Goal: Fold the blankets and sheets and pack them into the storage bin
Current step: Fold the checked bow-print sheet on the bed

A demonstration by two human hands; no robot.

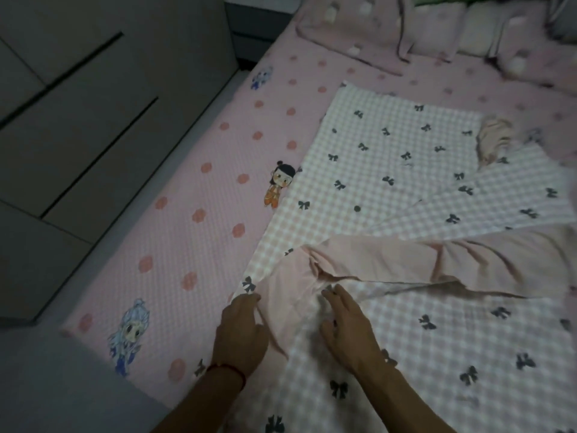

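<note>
A pink-and-white checked sheet with dark bows (384, 157) lies spread over the bed, its plain pink underside (390, 260) turned up in a band across the middle. My left hand (240, 329) pinches the sheet's near left edge between thumb and fingers. My right hand (349, 323) rests flat on the checked cloth just right of it, fingers spread. A second hand (493, 135), someone else's, shows at the far right edge of the sheet. No storage bin is in view.
The bed carries a pink dotted bedsheet with cartoon figures (199, 214). A pink blanket (359, 29) and folded bedding (474, 23) lie at the head. Grey wardrobe drawers (78, 120) stand close on the left, with a narrow floor strip (56, 370) between.
</note>
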